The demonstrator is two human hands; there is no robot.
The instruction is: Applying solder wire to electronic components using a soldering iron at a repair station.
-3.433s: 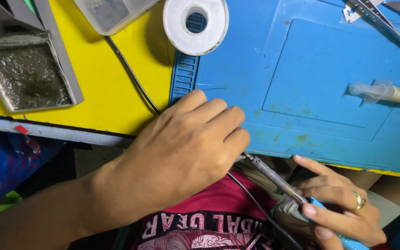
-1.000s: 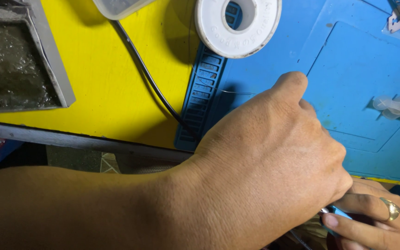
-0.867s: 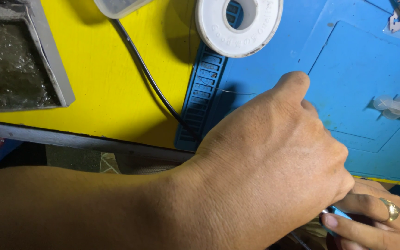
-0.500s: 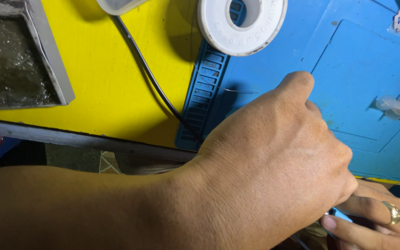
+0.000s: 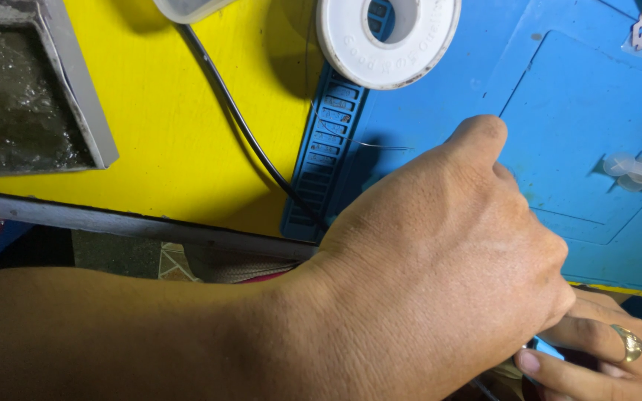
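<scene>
Below the near edge of the blue work mat, the left hand lay curled over the right hand, and it had closed in on that spot over the last few seconds: earlier it had rested flat and loosely spread near the mat's ribbed edge, with a thin metal-tipped tool plainly showing between the two hands, whereas now its knuckles covered nearly all of that tool. Only a small light-blue piece showed just under the left fingertips and above the right fingers, which bore a ring and were curled around it; so the right hand gripped that blue piece, while whether the left fingers pinched anything could not be told, since their tips were hidden beneath the hand. Over the last second the hands barely shifted, which suggested fine, steady work held close to the body. Beyond the left index finger lay a white spool with a thin wire trailing toward the fingers, and a black cable ran along the yellow table to the left of them, beside a grey tray.
</scene>
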